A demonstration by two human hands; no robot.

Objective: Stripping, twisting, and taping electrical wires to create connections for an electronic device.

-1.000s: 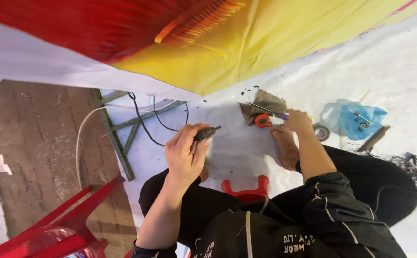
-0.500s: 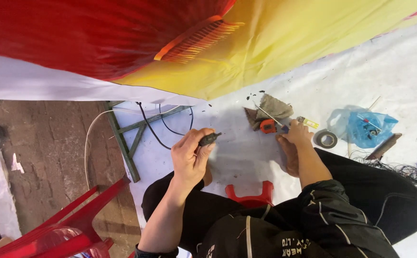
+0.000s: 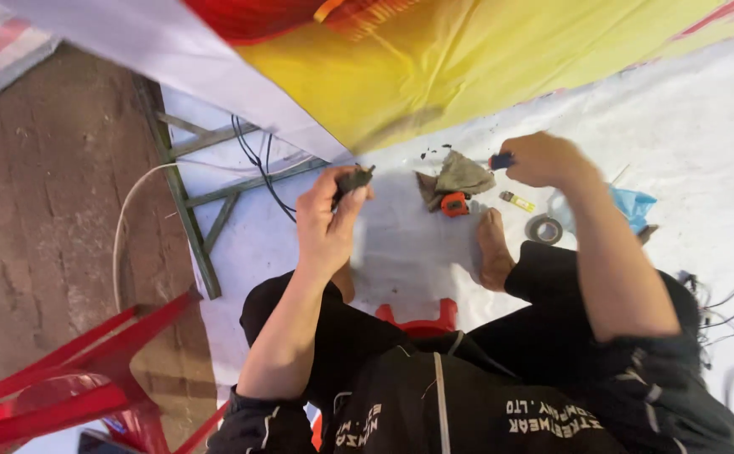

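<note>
Clamped in the left hand [image 3: 327, 223] is a small dark plug-like part [image 3: 352, 179], pinched between thumb and fingertips and raised above the white sheet [image 3: 703, 118]; the grip of the right hand [image 3: 542, 158] is closed on a blue-handled tool [image 3: 500, 160], probably a screwdriver, though its tip cannot be made out. Both hands are held over the floor between the seated person's knees, with a red stool [image 3: 422, 319] underneath. Beyond them a large red and yellow banner [image 3: 485, 59] is spread, and a green metal frame [image 3: 190, 202] lies at the sheet's edge with black cables [image 3: 258, 164] across it. Smaller things are scattered near the right hand: a crumpled rag [image 3: 459, 176], an orange tape measure [image 3: 454, 204], a roll of tape [image 3: 544, 229], a blue bag [image 3: 632, 206]. The step in hand appears to be bringing tool and part together; the next move would call for steady alignment of the two. The part's long axis runs up and right, toward the tool.
</note>
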